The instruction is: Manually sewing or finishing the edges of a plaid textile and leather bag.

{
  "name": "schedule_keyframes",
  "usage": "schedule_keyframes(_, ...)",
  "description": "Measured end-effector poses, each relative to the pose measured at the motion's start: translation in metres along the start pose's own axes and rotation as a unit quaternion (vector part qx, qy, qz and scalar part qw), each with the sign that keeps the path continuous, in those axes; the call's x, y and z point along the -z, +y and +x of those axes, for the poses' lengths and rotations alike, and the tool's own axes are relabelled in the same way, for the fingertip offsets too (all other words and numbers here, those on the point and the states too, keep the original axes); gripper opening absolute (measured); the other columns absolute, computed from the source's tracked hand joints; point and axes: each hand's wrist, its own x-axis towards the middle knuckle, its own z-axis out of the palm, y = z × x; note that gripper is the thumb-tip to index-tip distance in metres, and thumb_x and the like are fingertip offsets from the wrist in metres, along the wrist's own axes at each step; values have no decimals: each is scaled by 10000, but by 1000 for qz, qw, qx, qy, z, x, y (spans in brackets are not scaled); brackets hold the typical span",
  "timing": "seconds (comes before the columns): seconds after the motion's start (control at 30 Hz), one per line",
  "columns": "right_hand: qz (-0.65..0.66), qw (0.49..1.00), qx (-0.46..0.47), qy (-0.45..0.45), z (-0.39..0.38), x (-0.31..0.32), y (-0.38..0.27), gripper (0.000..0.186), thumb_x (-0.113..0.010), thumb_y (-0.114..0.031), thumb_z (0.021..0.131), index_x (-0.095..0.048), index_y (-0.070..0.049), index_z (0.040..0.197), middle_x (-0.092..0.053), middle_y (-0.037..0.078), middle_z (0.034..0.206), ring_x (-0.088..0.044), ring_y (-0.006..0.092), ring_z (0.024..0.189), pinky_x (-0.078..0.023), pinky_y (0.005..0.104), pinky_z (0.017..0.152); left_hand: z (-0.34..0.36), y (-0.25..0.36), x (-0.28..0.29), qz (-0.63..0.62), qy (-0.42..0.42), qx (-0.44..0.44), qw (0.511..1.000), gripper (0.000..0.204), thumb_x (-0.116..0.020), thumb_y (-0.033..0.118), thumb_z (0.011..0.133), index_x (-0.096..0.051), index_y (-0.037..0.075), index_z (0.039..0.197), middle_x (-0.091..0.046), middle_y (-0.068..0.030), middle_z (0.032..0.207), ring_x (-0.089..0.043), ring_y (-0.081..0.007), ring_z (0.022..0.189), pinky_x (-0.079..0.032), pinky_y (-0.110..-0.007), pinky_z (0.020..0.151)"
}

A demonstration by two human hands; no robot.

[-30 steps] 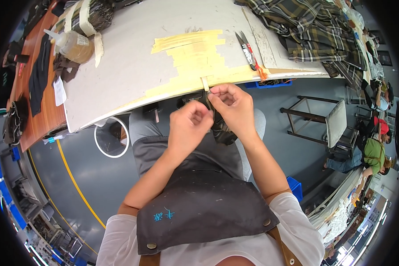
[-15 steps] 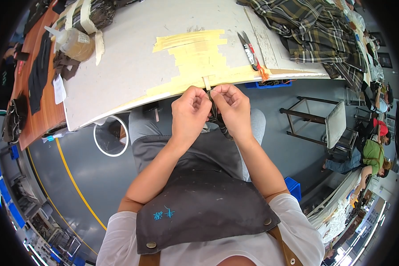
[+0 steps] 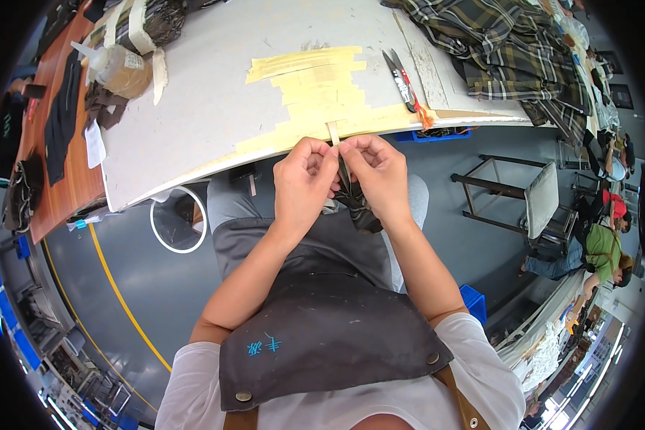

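Note:
At the table's front edge, a narrow beige strip (image 3: pixel 333 133) juts toward me from beneath yellow tape (image 3: pixel 322 93). My left hand (image 3: pixel 302 183) and my right hand (image 3: pixel 378 179) meet at its near end, fingertips close together. Both pinch a dark piece of fabric (image 3: pixel 358 204), which hangs bunched between and below them over my lap. How the fabric sits on the strip's tip is hidden by my fingers. Beyond my right hand, thread snips (image 3: pixel 403 81) with red and black handles and an orange tassel lie on the tabletop.
Plaid garments (image 3: pixel 509 50) are heaped at the far right of the white table (image 3: pixel 201 93). A bottle with a nozzle (image 3: pixel 120 70) stands at the left, beside dark cloth. A white-rimmed bin (image 3: pixel 180 219) is under the left edge; a stool (image 3: pixel 512 188) stands on the right.
The dark fabric below my hands has spread and bunched lower. My fingers have shifted slightly, with both hands still at the strip's end.

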Motion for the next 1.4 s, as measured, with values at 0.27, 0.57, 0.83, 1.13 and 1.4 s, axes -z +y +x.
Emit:
schedule_keyframes(0.27, -48, 993, 102, 19, 0, -7, 10, 88, -604, -57, 834, -596, 30, 823, -619, 28, 690, -555, 47, 593, -435, 205, 519, 1, -9, -5, 0, 10, -52, 999, 126, -512, 87, 909, -545, -14, 841, -571, -32, 635, -544, -65, 534, -438, -197, 461)
schedule_keyframes(0.57, 28, 999, 41, 12, -3, -6, 10, 128, -628, -68, 825, -602, 48, 872, -628, 48, 718, -560, 43, 619, -445, 191, 541, -5, -17, -9, -20, 44, -66, 997, 139, -513, 92, 911, -538, -24, 838, -561, -32, 620, -529, -59, 519, -448, -201, 458)
schedule_keyframes(0.83, 70, 997, 9, 10, 0, -4, 7, 130, -627, -40, 815, -609, 50, 907, -637, 47, 782, -579, 61, 663, -470, 198, 605, -3, -14, -11, -29, 47, -71, 996, 128, -508, 76, 908, -540, -24, 834, -553, -37, 606, -525, -65, 507, -447, -210, 446)
schedule_keyframes(1.13, 143, 984, -49, -99, -3, 9, -7, 189, -620, -8, 803, -594, 41, 984, -620, 48, 797, -563, 80, 708, -466, 211, 658, -3, -19, -14, -23, 64, -74, 995, 123, -505, 65, 905, -534, -30, 832, -561, -43, 605, -537, -69, 502, -446, -216, 437)
schedule_keyframes(1.4, 198, 969, -131, -65, 5, 3, 5, 149, -642, -37, 797, -588, 15, 926, -605, 42, 796, -553, 79, 704, -433, 206, 613, -3, -16, -11, -8, 49, -76, 996, 138, -496, 80, 912, -534, -29, 836, -565, -56, 604, -542, -76, 504, -445, -218, 436)
